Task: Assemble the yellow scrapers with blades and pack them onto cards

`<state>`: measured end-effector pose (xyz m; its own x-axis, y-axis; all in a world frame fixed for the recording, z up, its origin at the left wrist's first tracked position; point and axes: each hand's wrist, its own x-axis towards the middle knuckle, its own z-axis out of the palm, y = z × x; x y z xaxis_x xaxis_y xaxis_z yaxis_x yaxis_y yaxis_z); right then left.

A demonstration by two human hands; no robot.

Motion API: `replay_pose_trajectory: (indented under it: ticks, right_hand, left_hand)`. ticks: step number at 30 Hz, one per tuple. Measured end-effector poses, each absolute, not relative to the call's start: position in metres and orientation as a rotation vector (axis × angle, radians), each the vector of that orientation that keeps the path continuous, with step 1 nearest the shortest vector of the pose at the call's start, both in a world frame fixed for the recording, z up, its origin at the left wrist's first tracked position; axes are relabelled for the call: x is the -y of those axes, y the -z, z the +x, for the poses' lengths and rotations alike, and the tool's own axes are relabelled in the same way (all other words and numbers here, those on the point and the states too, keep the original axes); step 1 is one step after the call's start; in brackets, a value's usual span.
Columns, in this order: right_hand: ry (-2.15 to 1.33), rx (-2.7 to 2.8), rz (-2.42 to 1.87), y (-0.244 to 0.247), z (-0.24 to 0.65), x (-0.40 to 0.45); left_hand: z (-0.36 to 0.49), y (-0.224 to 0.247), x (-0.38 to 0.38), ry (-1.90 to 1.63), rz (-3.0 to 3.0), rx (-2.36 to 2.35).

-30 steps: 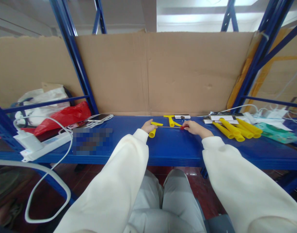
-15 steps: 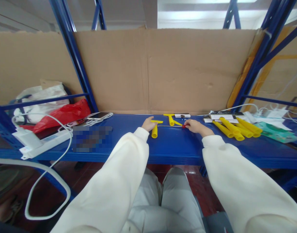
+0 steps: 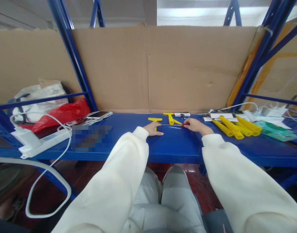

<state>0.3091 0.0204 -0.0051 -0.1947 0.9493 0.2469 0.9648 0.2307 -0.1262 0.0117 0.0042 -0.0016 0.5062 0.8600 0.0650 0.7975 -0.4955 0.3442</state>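
Note:
My left hand (image 3: 152,128) is wrapped around the stem of a yellow T-shaped plastic handle (image 3: 155,119), whose crossbar shows above the fingers. Red-handled and thin-shafted, a screwdriver (image 3: 172,125) lies level in my right hand (image 3: 192,125), which is closed on its grip. Its metal shaft points left at the yellow handle; whether the tip touches is hidden by my left hand. Just behind the shaft, a second yellow T-shaped handle (image 3: 171,119) rests on the blue tabletop, with a narrow yellow piece (image 3: 177,122) beside it.
Several yellow handles (image 3: 233,128) are piled at the right beside white-and-black pieces (image 3: 223,115) and a green packet (image 3: 275,130). A white power strip (image 3: 47,144) with cables and a red bag (image 3: 62,115) are on the left. Cardboard (image 3: 148,69) walls off the back.
My left hand has moved down from the crossbar to the handle's stem, covering the stem's lower end. My right hand stays on the screwdriver in nearly the same place.

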Motion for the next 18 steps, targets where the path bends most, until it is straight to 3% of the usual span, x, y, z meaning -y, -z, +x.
replay_pose_trajectory:
  ticks: [8,18]
  right_hand:
    - [0.011,2.235,-1.787,0.005,0.309,-0.021]
    - [-0.004,2.241,-1.750,0.006,0.311,-0.023]
  left_hand:
    - [0.018,0.008,-0.006,-0.572,2.486,-1.466]
    - [0.023,0.007,-0.005,-0.624,2.445,-1.530]
